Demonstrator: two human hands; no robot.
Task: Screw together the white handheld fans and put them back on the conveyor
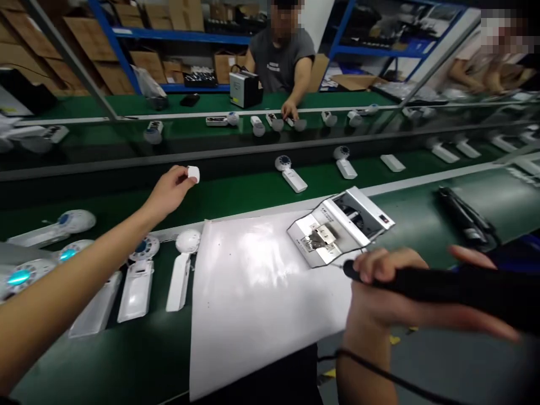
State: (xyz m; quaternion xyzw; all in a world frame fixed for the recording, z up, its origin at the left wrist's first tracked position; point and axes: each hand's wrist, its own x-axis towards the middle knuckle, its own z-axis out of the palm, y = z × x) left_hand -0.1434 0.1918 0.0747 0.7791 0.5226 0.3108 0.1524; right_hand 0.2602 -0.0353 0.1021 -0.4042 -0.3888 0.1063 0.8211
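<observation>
My left hand (171, 191) reaches out over the green belt, pinching a small white plastic piece (193, 174) between thumb and fingers. Held across my right hand (388, 292) is a black electric screwdriver (434, 287), its thin tip pointing left and some fingers stretched out. Just beyond that tip a silver screw feeder (340, 225) rests on a white sheet (244, 281). Left of the sheet lie white handheld fans, among them one with its round head upward (179, 270) and another with an open handle (137, 287). Blue-green light glows on a fan head (25, 275) under my left forearm.
White fan parts (291, 174) lie spaced along the green conveyor belt (236, 188). A dark divider (105, 163) separates it from another line, where a co-worker's hand (290, 109) touches a fan. A black tool (466, 219) lies at right; a cord (379, 374) hangs below my right hand.
</observation>
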